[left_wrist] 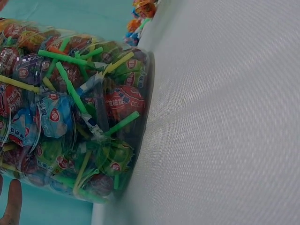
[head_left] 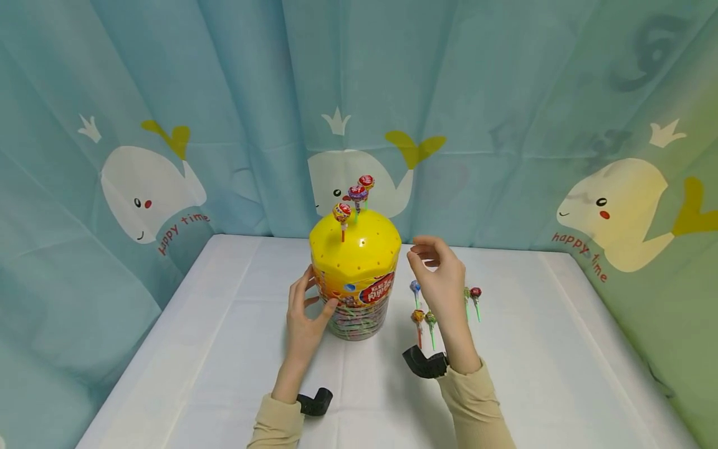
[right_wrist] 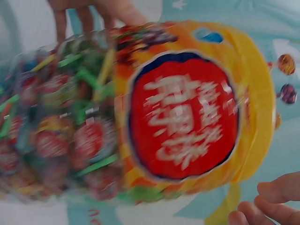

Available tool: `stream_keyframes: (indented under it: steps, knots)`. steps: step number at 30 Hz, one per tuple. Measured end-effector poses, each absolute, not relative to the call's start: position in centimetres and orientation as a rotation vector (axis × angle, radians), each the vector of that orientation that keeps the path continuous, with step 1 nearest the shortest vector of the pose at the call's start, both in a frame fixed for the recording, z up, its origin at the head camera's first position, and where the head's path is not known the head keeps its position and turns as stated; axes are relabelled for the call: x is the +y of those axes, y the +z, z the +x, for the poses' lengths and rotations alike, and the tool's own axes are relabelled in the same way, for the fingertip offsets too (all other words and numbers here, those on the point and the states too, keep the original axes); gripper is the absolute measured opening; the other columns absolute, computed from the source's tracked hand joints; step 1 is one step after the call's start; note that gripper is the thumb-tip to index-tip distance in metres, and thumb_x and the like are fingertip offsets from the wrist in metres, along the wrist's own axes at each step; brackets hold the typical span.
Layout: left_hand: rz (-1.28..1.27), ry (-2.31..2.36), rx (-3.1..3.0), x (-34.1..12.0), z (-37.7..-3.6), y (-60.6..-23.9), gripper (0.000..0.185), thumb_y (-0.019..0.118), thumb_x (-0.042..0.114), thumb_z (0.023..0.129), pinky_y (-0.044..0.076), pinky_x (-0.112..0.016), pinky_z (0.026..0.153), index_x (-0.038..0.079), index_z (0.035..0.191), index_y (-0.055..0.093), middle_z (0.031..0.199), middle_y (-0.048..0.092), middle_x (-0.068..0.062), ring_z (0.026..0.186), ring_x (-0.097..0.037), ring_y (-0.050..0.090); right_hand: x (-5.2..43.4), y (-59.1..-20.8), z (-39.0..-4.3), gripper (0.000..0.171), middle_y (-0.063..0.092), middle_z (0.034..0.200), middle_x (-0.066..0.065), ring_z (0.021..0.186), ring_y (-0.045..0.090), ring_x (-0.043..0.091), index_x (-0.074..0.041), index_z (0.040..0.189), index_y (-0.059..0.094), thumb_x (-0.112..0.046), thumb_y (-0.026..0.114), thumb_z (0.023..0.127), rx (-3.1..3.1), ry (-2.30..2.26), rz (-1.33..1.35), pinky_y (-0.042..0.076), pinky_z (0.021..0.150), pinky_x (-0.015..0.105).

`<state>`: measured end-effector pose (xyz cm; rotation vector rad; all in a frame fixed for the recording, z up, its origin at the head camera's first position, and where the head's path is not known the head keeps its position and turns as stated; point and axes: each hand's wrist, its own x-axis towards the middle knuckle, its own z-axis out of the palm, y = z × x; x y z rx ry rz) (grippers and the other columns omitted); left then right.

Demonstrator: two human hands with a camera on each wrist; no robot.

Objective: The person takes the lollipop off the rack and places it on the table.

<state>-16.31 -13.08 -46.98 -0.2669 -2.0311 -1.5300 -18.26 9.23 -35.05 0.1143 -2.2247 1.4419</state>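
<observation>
- The left hand (head_left: 303, 315) is nearest. Its fingers (head_left: 328, 307) are bent round the left side of the lollipop tub (head_left: 356, 280) and touch its see-through wall, low down. It looks like a light steadying hold, not a hard squeeze.
- The right hand (head_left: 440, 277) is up in the air, just right of the tub and not touching it. Its fingers (head_left: 422, 252) are loosely curled and hold nothing.
- Under that hand, a few loose lollipops (head_left: 419, 315) lie on the white tabletop (head_left: 224, 349). They are small and light. The thin stick is the easy part to pinch.
- The tub stands upright in the middle of the tabletop. It is packed full of wrapped lollipops, so I think it is quite heavy for its size.
- Its clear wall looks smooth and hard, so it could slip. Two hands, one on each side of the lower wall, would hold it best.
- The yellow lid (head_left: 356, 246) is a dome with little holes. I cannot tell how tightly it sits, so lifting by the lid may not be safe.
- Three lollipops (head_left: 357, 193) stand in the lid's holes. Their sticks are thin, and a bump could knock them over.
- Farthest back hangs a blue whale curtain (head_left: 505, 93).
</observation>
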Motion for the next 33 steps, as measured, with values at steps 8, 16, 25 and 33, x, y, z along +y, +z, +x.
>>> stream_keyframes:
  steps: [8,16,25,33]
  knots:
    - [-0.262,-1.509,-2.032,-13.0,-16.3,-46.9,0.073,0.072,0.025,0.085,0.049,-0.031,0.089,0.021,0.149,0.036,0.135,0.047,-0.011,0.122,-0.022,0.048,7.8,-32.4,-18.7,0.022,0.07,0.095,0.012,0.089,0.063,0.023,-0.007,0.109,0.067,-0.01,0.068,0.088,-2.179,1.463,0.244,0.049,0.082,0.038]
    - [-0.256,-1.518,-2.036,-13.0,-16.1,-46.8,0.073,0.072,0.027,0.086,0.048,-0.029,0.089,0.022,0.149,0.036,0.135,0.047,-0.012,0.122,-0.023,0.047,6.4,-30.7,-19.5,0.022,0.071,0.097,0.012,0.09,0.064,0.023,-0.006,0.11,0.066,-0.011,0.067,0.089,-2.144,1.462,0.369,0.051,0.082,0.038]
    - [-0.251,-1.523,-2.035,-13.0,-16.2,-46.7,0.073,0.072,0.021,0.085,0.049,-0.032,0.089,0.02,0.149,0.037,0.134,0.047,-0.011,0.122,-0.024,0.048,4.6,-29.6,-20.7,0.028,0.07,0.1,0.014,0.09,0.067,0.025,-0.006,0.114,0.065,-0.013,0.07,0.087,-2.082,1.536,0.465,0.053,0.085,0.038]
    - [-0.239,-1.509,-2.052,-12.7,-15.7,-45.8,0.074,0.072,0.005,0.081,0.05,-0.047,0.087,0.006,0.147,0.038,0.132,0.047,-0.02,0.12,-0.032,0.048,3.4,-29.8,-21.6,0.031,0.07,0.101,0.014,0.09,0.067,0.026,-0.006,0.116,0.064,-0.01,0.071,0.086,-2.052,1.594,0.507,0.054,0.083,0.038]
